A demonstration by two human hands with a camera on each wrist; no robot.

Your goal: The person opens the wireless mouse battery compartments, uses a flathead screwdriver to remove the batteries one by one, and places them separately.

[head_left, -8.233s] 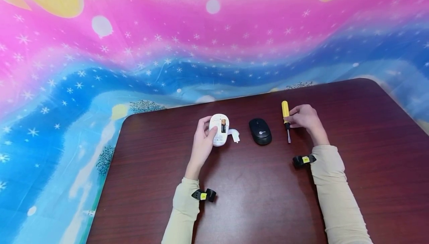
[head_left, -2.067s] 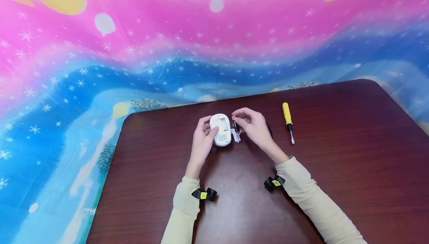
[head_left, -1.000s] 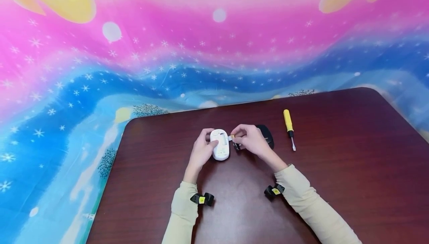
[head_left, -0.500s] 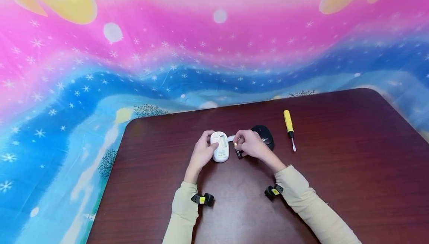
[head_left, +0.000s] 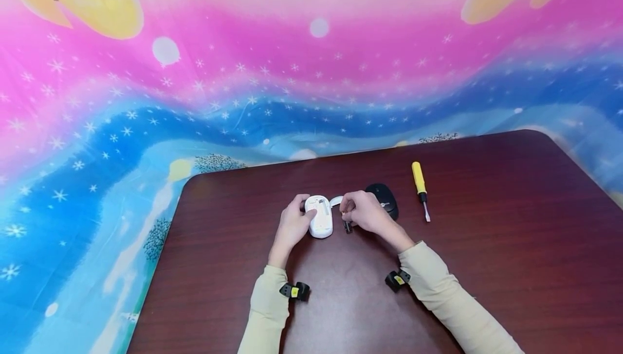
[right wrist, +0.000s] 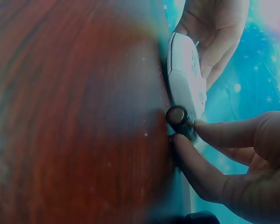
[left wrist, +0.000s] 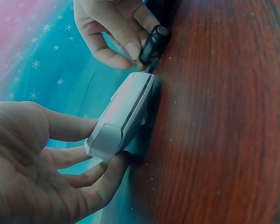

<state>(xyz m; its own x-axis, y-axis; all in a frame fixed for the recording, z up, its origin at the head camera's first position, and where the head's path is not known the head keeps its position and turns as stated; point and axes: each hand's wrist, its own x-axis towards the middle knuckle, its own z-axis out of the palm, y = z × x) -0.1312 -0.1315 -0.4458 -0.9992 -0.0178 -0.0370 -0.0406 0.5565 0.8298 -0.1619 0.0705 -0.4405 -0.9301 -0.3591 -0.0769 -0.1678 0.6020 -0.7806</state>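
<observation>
In the head view my left hand (head_left: pixel 292 225) grips a white computer mouse (head_left: pixel 320 228) with its underside up, thumb across it. The mouse's battery compartment stands uncovered, and no battery shows inside. Just to the right, my right hand (head_left: pixel 365 211) pinches a dark battery (head_left: pixel 348 227) between thumb and fingers. The right wrist view shows the battery's flat end (right wrist: pixel 178 115) close beside the white mouse (right wrist: pixel 185 81); whether they touch I cannot tell. A white battery cover (head_left: pixel 336 201) lies between mouse and right hand, partly hidden.
A black computer mouse (head_left: pixel 384 197) sits behind the right hand, partly covered by it. Farther right lies a yellow-handled screwdriver (head_left: pixel 419 184), its tip toward me. All of it is on a dark reddish wooden table (head_left: pixel 486 235), with a patterned cloth (head_left: pixel 311 73) beyond the far edge.
Earlier the right hand was at the screwdriver and the battery lay in the white mouse. The battery has since come out into the right hand, which lately shifted slightly right, away from the mouse.
</observation>
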